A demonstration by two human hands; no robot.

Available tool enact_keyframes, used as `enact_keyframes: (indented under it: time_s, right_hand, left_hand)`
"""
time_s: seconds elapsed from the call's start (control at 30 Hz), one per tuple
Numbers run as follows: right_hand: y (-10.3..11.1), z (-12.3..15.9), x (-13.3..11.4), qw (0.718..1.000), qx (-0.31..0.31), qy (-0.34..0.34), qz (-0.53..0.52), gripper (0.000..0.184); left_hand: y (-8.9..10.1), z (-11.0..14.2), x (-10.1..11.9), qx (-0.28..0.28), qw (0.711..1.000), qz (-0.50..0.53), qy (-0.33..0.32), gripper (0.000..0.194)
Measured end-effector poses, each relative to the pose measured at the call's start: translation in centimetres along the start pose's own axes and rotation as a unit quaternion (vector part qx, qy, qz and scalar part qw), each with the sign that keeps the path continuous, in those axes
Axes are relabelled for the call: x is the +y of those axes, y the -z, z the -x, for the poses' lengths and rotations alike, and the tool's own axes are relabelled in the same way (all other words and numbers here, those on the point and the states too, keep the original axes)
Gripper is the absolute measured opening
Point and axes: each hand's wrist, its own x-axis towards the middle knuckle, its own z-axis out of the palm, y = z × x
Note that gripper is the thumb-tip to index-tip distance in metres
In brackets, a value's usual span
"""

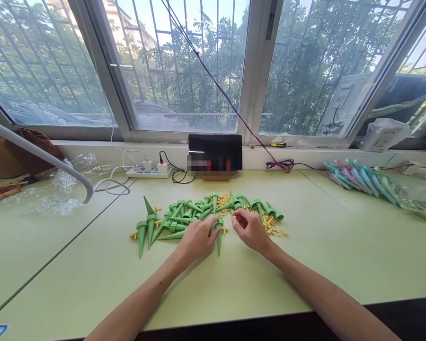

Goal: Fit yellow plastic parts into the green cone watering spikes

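Observation:
My left hand is closed on a green plastic watering spike, thumb and fingers at its capped upper end while the tip points toward me. A small yellow T-shaped fitting shows beside that cap. Just to the right, my right hand pinches a small yellow fitting between thumb and forefinger; most of it is hidden by the fingers. Beyond both hands lies a heap of green spikes mixed with loose yellow fittings. Several spikes with yellow fittings, such as one spike, lie at the left.
A dark-screened tablet stands by the window, with a power strip and cables to its left. A white curved tube crosses the left side. Bagged coloured items lie at right. The pale table ends at a front edge.

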Motion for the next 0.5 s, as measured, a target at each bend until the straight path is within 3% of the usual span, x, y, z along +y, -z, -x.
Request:
enact_keyframes:
  time_s: [0.27,0.5]
  right_hand:
    - [-0.02,-0.07,-0.1,1.0,-0.009,-0.002,0.0,0.012]
    - [0.04,0.0,-0.24,1.0,-0.011,-0.001,-0.001,0.012]
  left_hand:
    - [0.04,0.05,0.29,-0.002,1.0,0.028,0.014,0.026]
    - [-0.25,0.28,0.47,-0.014,0.997,0.072,0.011,0.035]
